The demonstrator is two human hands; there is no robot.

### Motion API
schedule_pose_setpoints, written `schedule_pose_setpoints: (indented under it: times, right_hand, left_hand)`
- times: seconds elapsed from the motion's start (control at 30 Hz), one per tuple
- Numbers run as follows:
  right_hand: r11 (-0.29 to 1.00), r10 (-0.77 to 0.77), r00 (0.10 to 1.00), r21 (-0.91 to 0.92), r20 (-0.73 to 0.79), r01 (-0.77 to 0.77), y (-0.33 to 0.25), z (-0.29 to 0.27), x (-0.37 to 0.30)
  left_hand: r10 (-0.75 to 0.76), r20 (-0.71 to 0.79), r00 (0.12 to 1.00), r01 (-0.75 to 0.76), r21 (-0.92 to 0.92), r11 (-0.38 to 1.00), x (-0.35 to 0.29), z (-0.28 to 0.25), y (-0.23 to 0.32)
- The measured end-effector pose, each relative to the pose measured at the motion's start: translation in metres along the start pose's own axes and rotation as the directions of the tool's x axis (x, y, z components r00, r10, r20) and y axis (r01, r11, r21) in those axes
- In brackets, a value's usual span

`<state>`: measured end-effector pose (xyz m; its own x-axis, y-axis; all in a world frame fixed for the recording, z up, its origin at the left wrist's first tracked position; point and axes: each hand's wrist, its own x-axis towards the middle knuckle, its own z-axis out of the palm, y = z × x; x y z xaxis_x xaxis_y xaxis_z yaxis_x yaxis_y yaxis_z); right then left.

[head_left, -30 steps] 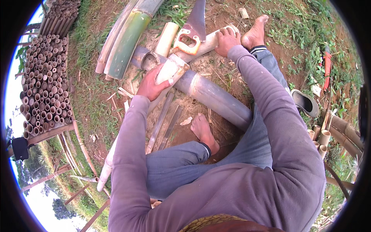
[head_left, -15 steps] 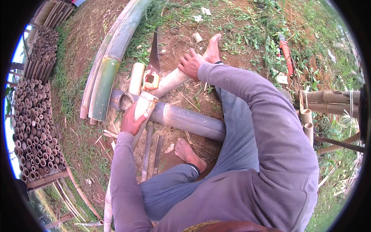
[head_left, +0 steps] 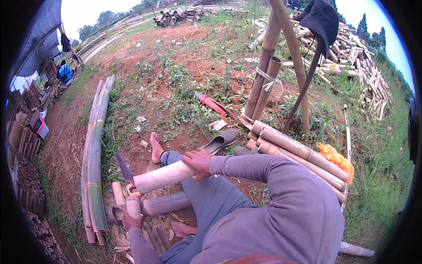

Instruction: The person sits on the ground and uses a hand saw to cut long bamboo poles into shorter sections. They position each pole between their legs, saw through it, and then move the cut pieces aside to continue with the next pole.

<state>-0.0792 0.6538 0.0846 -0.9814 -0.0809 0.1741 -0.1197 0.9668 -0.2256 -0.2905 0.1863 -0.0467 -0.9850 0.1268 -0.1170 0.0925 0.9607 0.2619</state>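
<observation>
My right hand [head_left: 198,163] is closed round the far end of a pale bamboo section [head_left: 163,177], held up over my leg. My left hand [head_left: 132,220] grips a second, shorter-looking pale bamboo piece [head_left: 133,206], whose lower part is hidden. Beneath them a thick, dark bamboo log [head_left: 169,203] lies across the ground, its hollow end to the left. A handsaw [head_left: 125,169] with a light handle rests beyond the log, partly covered by the raised section. Beside it is a short bamboo piece [head_left: 118,192]. Two flat strips [head_left: 154,240] lie near my left forearm.
Long green bamboo poles [head_left: 94,176] lie to the left. On the right are stacked bamboo tubes [head_left: 303,154], a yellow-orange cloth [head_left: 336,160] and tied upright posts [head_left: 263,75] with a dark hat [head_left: 320,26]. A dark shoe [head_left: 223,140] and a red sheath-like object [head_left: 213,104] lie ahead.
My view has swung up and to the right. My right hand has lifted the pale bamboo section from beside my foot and brought it nearer. My left hand keeps its grip.
</observation>
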Motion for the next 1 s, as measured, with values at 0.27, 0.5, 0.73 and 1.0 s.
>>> schedule_pose_setpoints:
  times: [0.27,0.5,0.73,1.0]
  right_hand:
    - [0.843,-0.497,0.794,-0.41,-0.349,0.347,-0.033,-0.144,-0.085]
    - [0.476,-0.432,-0.079,-0.153,-0.898,-0.866,-0.006,-0.579,-0.359]
    - [0.707,-0.517,0.057,-0.463,-0.854,-0.534,-0.043,-0.529,-0.399]
    - [0.887,0.236,0.951,0.444,-0.198,-0.127,-0.052,-0.043,-0.18]
  left_hand:
    - [-0.038,-0.086,0.996,0.069,0.393,0.917,-0.025,0.054,0.03]
    - [-0.053,-0.094,0.994,0.087,0.41,0.908,-0.052,0.036,0.024]
    - [0.035,0.11,0.993,-0.069,0.318,0.946,-0.077,0.02,0.108]
    - [-0.046,0.14,0.989,0.006,0.275,0.961,-0.088,0.003,0.054]
